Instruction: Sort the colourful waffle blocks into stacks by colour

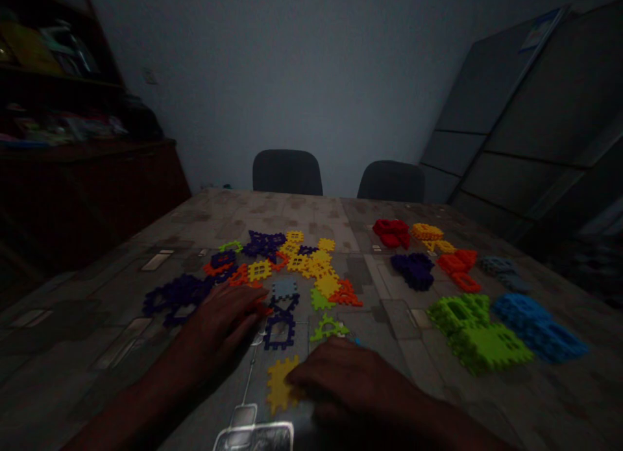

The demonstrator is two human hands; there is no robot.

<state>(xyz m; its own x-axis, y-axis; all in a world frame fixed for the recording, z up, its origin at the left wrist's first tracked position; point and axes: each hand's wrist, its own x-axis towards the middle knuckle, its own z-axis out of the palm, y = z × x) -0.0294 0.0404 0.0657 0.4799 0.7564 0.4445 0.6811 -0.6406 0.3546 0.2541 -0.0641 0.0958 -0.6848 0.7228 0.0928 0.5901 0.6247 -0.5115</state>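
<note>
Evidently, the right hand [343, 376] had its fingertips at the right edge of a yellow toothed square tile [281, 385], nearer the wearer than a purple square frame [280, 332]; whether it pinched the tile could not be told. The left hand [233, 311] had an orange piece [265, 304] at its fingertips, grip likewise unclear. Lime green pieces [479, 331] and blue pieces [538, 326] lay right on the patterned tabletop [311, 212]
</note>
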